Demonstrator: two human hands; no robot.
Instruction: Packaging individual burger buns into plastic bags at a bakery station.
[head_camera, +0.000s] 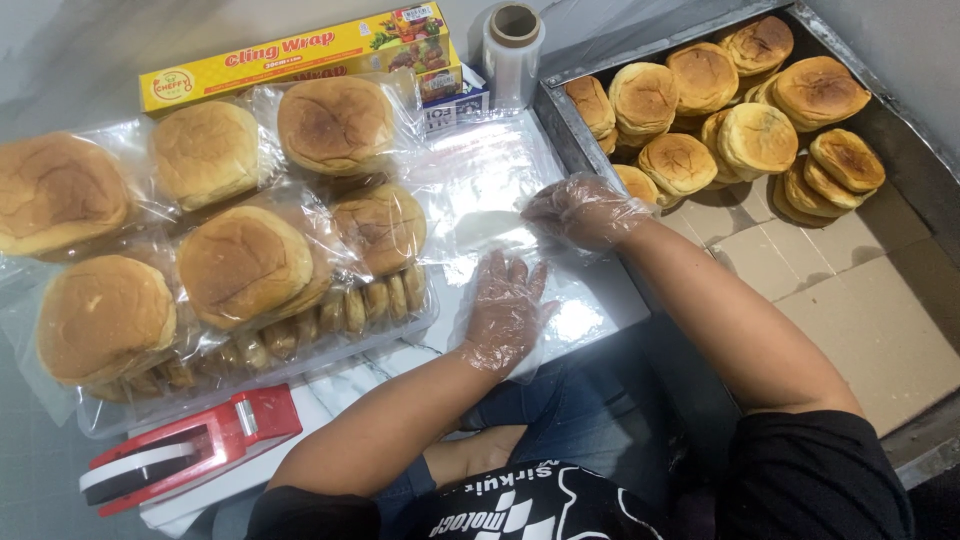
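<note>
Both hands wear thin, crinkly plastic gloves. The left hand (503, 310) lies flat, fingers spread, pressing on a clear, glossy sheet of cling film (480, 185) spread on the white table (590, 315) in the middle. The right hand (583, 210), fingers loosely curled, rests on the film's right edge; whether it pinches the film cannot be told. Left lie round, wrapped buns (245, 265); far right, a metal tray (560, 135) holds bare, browned buns (757, 137).

Even, fairly bright light falls from overhead. Glare shines on the clear plastic sheet (490, 200) at the table's (60, 470) right edge and on the wrapped buns (240, 265). Shadows are soft. Focus is sharp, with slight bending towards the corners.
</note>
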